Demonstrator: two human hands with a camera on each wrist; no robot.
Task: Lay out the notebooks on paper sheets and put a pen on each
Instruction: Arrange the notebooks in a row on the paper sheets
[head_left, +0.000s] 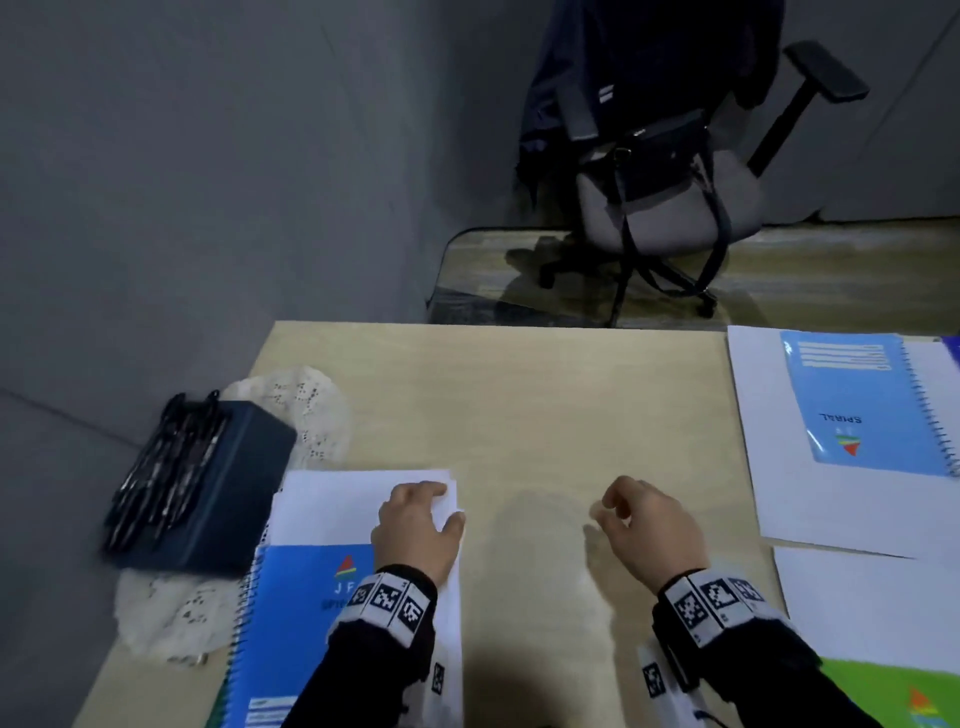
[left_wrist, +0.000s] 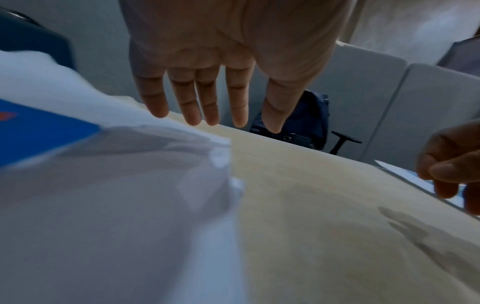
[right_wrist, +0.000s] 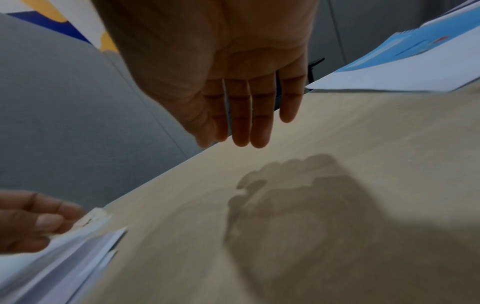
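Note:
My left hand (head_left: 441, 504) lies with straight fingers over the far right corner of a stack of white paper sheets (head_left: 343, 506) at the table's left. A blue spiral notebook (head_left: 296, 623) sits on the near part of that stack. In the left wrist view the left hand (left_wrist: 239, 125) hovers open above the paper stack (left_wrist: 130, 205). My right hand (head_left: 610, 512) hangs empty over bare table, fingers relaxed; in its wrist view the right hand (right_wrist: 228, 142) holds nothing. At far right a light blue notebook (head_left: 857, 405) lies on a sheet (head_left: 769, 493). Several pens (head_left: 161, 467) lie on a dark box (head_left: 234, 499).
A second white sheet (head_left: 857, 608) lies near right with a green notebook (head_left: 904, 696) at its near end. The dark box sits on a lace doily (head_left: 301, 410) at the table's left edge. The wooden table (head_left: 545, 405) is bare between my hands. An office chair (head_left: 670, 208) stands beyond.

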